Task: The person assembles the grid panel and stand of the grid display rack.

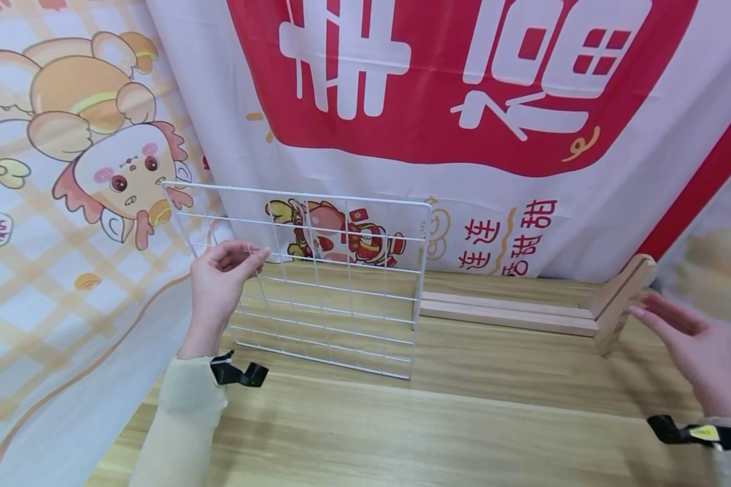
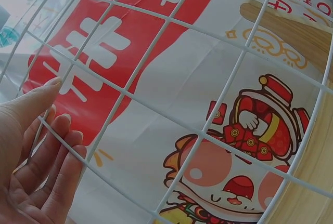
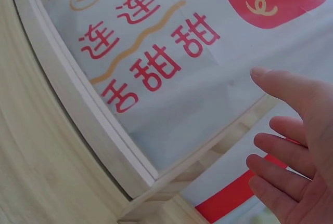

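Note:
My left hand (image 1: 222, 277) holds a white wire grid panel (image 1: 319, 256) by its left part. In the left wrist view the thumb and fingers of that hand (image 2: 44, 151) come together round the wires of the panel (image 2: 179, 108). Upright, the panel covers the left part of a wooden stand (image 1: 505, 314) in the head view. The stand has a long grooved bar and a raised end piece (image 1: 625, 304) at its right. Beside that end piece is my right hand (image 1: 697, 345), thumb and fingers apart; the right wrist view shows nothing between them.
Under everything lies a wood-grain tabletop (image 1: 493, 419). A white cloth (image 1: 585, 233) with red print hangs behind the stand, and a cartoon-printed cloth (image 1: 55, 270) borders the left side. Black straps (image 1: 237, 372) circle both wrists.

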The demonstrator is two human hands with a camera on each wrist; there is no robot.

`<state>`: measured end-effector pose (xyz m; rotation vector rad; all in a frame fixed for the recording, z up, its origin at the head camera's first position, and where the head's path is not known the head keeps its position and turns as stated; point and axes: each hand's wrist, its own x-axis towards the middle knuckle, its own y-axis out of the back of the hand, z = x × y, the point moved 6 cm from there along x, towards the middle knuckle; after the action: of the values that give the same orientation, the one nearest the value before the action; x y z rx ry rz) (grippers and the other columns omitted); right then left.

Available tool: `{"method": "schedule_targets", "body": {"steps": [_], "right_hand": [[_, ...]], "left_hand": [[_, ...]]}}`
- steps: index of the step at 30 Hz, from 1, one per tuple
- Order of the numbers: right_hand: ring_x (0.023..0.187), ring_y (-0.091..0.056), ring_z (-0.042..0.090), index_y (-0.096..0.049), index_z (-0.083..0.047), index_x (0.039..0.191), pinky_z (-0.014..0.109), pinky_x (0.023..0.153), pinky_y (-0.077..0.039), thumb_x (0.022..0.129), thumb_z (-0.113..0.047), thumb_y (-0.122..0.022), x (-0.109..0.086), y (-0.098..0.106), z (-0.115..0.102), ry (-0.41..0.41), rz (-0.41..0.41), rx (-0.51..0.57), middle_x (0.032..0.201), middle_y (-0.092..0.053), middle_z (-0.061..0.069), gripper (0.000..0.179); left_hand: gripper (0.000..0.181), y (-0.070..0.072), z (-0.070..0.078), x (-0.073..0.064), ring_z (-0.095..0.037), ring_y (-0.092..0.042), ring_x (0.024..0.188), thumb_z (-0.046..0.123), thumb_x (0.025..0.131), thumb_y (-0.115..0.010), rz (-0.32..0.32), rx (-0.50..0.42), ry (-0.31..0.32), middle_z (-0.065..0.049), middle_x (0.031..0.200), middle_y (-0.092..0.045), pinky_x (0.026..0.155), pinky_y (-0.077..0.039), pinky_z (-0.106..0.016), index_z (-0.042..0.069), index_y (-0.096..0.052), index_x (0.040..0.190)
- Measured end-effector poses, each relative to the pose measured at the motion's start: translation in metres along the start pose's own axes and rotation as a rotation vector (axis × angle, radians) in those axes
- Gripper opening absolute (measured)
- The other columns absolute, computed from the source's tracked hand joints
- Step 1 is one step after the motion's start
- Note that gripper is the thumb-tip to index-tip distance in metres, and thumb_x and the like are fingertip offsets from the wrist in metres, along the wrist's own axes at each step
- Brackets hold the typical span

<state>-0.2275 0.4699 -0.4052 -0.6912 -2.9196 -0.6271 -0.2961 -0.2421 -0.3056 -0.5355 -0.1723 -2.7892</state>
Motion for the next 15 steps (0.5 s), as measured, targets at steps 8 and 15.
{"method": "schedule_targets", "body": {"steps": [8, 15], "right_hand": [[0.109, -0.052, -0.016, -0.044, -0.022, 0.155, -0.001, 0.082, -0.038, 0.093, -0.039, -0.075, 0.016, 0.007, -0.003, -0.051, 0.025, -0.070, 0.138, -0.058, -0.019, 0.071], [0.149, -0.026, 0.032, -0.016, -0.030, 0.163, 0.052, 0.118, -0.027, 0.097, -0.052, -0.064, 0.043, -0.002, -0.012, -0.033, -0.081, -0.211, 0.165, -0.021, 0.016, 0.084]], "left_hand": [[0.034, 0.000, -0.003, 0.002, -0.017, -0.070, 0.077, 0.027, 0.084, -0.087, -0.006, -0.004, 0.000, -0.006, 0.094, -0.073, 0.071, -0.060, -0.023, 0.003, -0.072, 0.103], [0.035, -0.001, -0.004, 0.002, -0.017, -0.070, 0.078, 0.030, 0.084, -0.086, -0.005, 0.027, 0.013, -0.005, 0.095, -0.073, 0.072, -0.059, -0.022, 0.004, -0.072, 0.104]]}}
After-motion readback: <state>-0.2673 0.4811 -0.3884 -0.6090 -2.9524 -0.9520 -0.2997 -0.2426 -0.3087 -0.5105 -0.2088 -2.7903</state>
